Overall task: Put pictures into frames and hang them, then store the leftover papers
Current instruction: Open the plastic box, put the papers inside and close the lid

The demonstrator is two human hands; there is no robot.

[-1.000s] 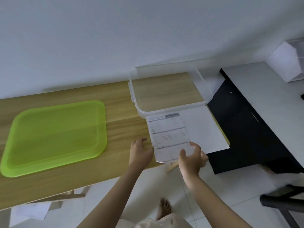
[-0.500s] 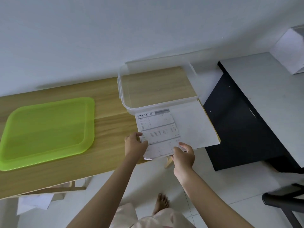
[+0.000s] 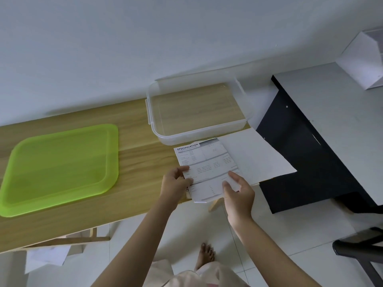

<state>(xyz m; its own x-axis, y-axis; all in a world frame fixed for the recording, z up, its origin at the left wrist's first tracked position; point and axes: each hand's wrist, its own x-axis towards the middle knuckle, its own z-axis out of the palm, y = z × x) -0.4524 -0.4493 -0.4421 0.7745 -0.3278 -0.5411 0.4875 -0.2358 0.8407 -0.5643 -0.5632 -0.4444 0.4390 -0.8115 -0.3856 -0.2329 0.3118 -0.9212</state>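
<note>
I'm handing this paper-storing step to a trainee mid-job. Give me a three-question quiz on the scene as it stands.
1. True or false: the clear bin already holds papers.
2. The green lid lies on which side of the bin? A) the person's left B) the person's right C) on top of it
3. Fill in: the left hand and right hand both grip the printed sheet headed ______.

Key
1. False: only the wooden table shows through its bottom.
2. A
3. SPECIFICATION
</note>
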